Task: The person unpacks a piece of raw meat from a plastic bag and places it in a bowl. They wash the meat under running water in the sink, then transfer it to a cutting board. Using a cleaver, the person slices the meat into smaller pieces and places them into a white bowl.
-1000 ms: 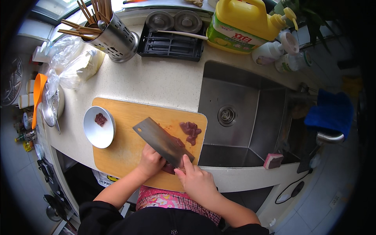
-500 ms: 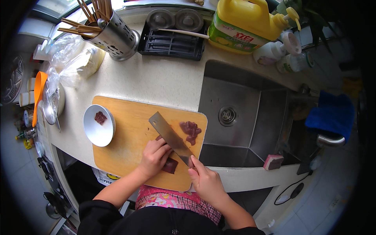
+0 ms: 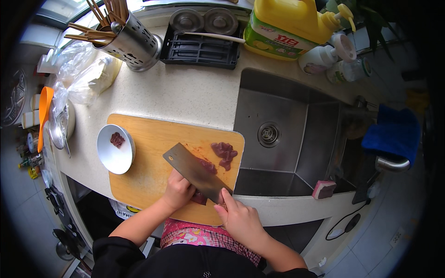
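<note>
My right hand [image 3: 241, 218] grips the handle of a wide cleaver [image 3: 198, 173]. Its blade slants up and left across the wooden cutting board [image 3: 148, 185], its broad side turned partly upward. My left hand [image 3: 179, 192] has its fingers curled against a dark red piece of raw meat [image 3: 199, 199]; the blade hides the fingertips and part of that meat. Just beyond the blade lies some cut meat [image 3: 207, 165]. Another heap of raw meat [image 3: 225, 154] rests near the board's right edge. On the board's left side a white bowl [image 3: 114, 160] contains a few meat pieces [image 3: 117, 139].
A steel sink [image 3: 273, 169] adjoins the board on the right, with a sponge [image 3: 323, 189] at its front rim. Behind stand a chopstick holder [image 3: 139, 44], a black rack [image 3: 199, 54] and a yellow pump jug [image 3: 282, 21]. Plastic bags [image 3: 88, 76] and an orange utensil [image 3: 45, 113] are at left.
The cleaver has shifted left and toward me, its side tipping upward. Cut meat beyond the blade shows more. My left hand's fingers have drawn in and are more hidden behind the blade.
</note>
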{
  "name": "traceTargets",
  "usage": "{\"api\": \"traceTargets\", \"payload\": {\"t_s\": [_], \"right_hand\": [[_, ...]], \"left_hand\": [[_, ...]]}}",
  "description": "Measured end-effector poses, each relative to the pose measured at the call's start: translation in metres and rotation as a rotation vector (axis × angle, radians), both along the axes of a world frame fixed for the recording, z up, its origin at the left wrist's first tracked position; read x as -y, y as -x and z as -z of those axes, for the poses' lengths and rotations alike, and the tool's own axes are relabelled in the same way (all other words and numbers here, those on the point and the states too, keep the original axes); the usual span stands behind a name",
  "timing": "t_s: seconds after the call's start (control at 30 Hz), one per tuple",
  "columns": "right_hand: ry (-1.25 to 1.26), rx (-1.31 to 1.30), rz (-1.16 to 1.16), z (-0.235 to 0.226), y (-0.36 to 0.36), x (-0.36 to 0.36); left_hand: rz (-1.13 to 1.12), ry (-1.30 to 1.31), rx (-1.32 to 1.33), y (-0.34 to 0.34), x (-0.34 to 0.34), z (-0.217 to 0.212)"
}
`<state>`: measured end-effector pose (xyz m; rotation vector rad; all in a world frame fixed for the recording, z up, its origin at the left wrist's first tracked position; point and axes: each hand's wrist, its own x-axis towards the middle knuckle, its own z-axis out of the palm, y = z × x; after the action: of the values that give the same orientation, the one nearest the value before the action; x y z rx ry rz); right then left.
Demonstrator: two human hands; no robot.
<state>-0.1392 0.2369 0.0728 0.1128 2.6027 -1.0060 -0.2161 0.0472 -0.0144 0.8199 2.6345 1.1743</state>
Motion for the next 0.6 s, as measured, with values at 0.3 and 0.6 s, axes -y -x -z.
{"api": "traceTargets", "payload": {"t_s": [0.3, 0.6], "right_hand": [[-0.036, 0.066, -0.065, 0.003, 0.019, 0.009], [-0.022, -0.110, -0.006, 0.022, 0.033, 0.019]], "left_hand": [[0.004, 0.001, -0.040, -0.001, 0.001, 0.005], [0.002, -0.030, -0.044, 0.005, -0.005, -0.004]]}}
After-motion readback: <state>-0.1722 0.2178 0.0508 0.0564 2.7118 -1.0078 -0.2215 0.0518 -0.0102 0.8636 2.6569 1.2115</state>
